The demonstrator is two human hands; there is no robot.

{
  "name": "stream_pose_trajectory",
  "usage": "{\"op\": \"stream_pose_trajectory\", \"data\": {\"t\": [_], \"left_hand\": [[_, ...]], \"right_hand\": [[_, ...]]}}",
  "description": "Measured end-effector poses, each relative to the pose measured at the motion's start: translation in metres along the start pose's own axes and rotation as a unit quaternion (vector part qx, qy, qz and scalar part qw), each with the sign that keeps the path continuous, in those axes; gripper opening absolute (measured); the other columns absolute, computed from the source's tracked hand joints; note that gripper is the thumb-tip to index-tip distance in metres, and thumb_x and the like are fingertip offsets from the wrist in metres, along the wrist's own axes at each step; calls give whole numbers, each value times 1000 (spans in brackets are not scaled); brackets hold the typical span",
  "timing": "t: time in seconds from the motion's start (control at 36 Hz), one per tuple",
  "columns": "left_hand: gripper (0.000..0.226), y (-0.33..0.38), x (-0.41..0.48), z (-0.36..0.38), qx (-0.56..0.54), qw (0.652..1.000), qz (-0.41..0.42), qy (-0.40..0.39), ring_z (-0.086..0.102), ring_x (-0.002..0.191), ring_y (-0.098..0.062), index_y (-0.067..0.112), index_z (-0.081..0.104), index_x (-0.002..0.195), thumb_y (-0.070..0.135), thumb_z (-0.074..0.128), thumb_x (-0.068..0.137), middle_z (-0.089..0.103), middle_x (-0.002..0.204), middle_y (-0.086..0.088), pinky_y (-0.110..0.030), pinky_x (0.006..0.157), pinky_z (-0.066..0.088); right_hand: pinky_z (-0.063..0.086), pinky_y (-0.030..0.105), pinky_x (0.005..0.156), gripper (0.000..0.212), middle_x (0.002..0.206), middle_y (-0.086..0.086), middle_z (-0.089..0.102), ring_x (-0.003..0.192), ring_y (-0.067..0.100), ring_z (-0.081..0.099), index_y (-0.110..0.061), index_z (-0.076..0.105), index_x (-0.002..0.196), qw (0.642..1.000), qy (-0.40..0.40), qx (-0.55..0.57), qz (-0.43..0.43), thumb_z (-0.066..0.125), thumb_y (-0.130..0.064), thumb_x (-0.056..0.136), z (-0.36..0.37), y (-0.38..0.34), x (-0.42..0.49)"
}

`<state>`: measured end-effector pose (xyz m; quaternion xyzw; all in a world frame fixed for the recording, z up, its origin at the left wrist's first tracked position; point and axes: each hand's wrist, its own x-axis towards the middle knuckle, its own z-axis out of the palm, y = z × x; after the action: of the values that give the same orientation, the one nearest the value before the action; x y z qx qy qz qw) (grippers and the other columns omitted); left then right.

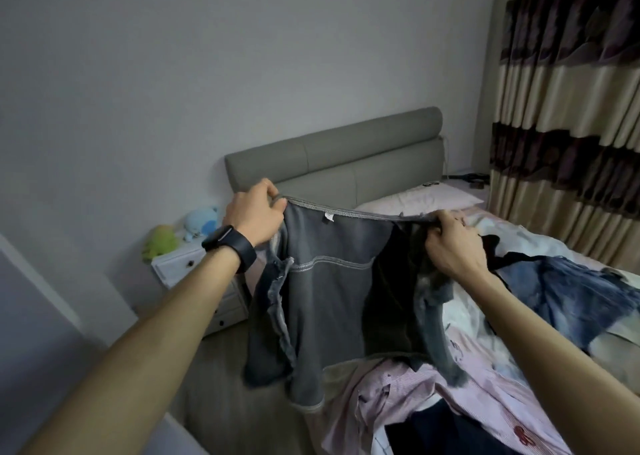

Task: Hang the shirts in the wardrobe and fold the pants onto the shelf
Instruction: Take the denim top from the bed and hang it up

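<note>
Head view, one entry per item.

1. Grey garment [332,298]: held up in the air in front of me, over the near edge of the bed [554,252]. It is inside out, with raw seams and a small white label [328,216] showing at the top edge. A cross seam below the label and a sleeve-like piece at each side suggest a shirt or jacket, though I cannot be sure.
2. My left hand [254,213]: fingers curled round the left end of the top edge, gripping it. There is a dark watch [230,246] on the wrist.
3. My right hand [450,243]: fingers bunched round the right end of the same edge, gripping it.
4. Governing relation: the top edge runs left to right between my two hands, sloping a little down toward the right. The body of the garment hangs straight down from that edge. Neither hand is nearer, since each holds one end. The label sits closer to my left hand.
5. Pink striped shirt [398,395]: crumpled on the bed, just below the hanging hem.
6. Blue denim garment [571,302]: heaped on the bed beyond my right hand.
7. Wardrobe, shelf, hanger: none in view.
8. Judgement: the garment probably needs turning right side out before hanging, working from the top edge I hold.
</note>
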<state>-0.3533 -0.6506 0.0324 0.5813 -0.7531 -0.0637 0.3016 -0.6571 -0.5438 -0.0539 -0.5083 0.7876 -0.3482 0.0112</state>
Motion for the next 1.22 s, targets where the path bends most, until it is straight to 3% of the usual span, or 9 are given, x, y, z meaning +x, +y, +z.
{"op": "stream_pose_trajectory", "data": {"t": [0.17,0.28,0.56,0.69,0.86,0.94,1.03,1.14,1.22], "left_hand": [[17,-43,-77,36,-207,967,-151,-12,72,75,-32,19,70,104,24,55,100,73,91,-9,-47,70,61],[27,-80,-169,49,-294,921,-256,8,62,48,-15,13,69,83,27,56,102,65,61,5,-32,48,55],[11,-130,-351,-1,-390,820,-415,59,74,81,-18,6,71,103,8,70,92,78,91,-5,-26,73,57],[13,-154,-438,-41,-327,840,-418,111,73,84,-8,9,69,104,5,69,92,78,87,2,-16,77,51],[18,-209,-533,-113,-97,810,-494,299,73,80,-15,28,66,86,38,80,84,73,70,7,-32,82,56],[23,-232,-575,-138,4,781,-535,321,71,88,-21,28,65,86,46,78,83,75,82,3,-38,85,57],[29,-236,-614,-134,105,767,-572,272,70,93,-29,27,69,93,54,73,85,76,90,0,-36,73,55],[33,-233,-647,-135,117,740,-588,304,68,83,-23,34,70,88,66,69,82,73,80,10,-30,62,46],[22,-225,-658,-141,80,723,-585,360,64,75,-11,46,62,71,62,77,77,65,75,18,-27,66,51]], "right_hand": [[54,46,81,24,91,14,72,95,40,66,-13,73,96,951,-130,279,45,49,-11,91,28,-21,-11],[54,40,69,20,79,3,74,78,24,68,-21,76,83,898,-234,369,58,57,-28,79,54,-28,-44],[42,29,52,39,55,8,53,51,19,50,-20,65,57,790,-487,373,-20,64,-3,92,126,-85,-168],[52,24,52,35,64,3,63,58,15,62,-25,74,63,724,-570,384,-56,68,-1,89,135,-139,-244],[56,30,58,11,68,10,58,66,20,60,-25,65,68,727,-529,424,-110,72,-22,76,130,-208,-313],[53,34,71,4,79,2,73,81,25,69,-24,69,86,782,-493,246,-292,70,-28,87,153,-243,-356],[50,36,81,17,99,11,75,100,35,66,-16,72,102,763,-509,86,-390,68,-29,91,164,-260,-395],[54,36,77,11,84,8,75,88,32,69,-19,67,91,752,-513,109,-399,67,-29,91,170,-285,-428],[61,39,74,10,63,2,72,66,20,72,-14,67,86,688,-621,164,-336,70,-22,91,177,-307,-454]]}}
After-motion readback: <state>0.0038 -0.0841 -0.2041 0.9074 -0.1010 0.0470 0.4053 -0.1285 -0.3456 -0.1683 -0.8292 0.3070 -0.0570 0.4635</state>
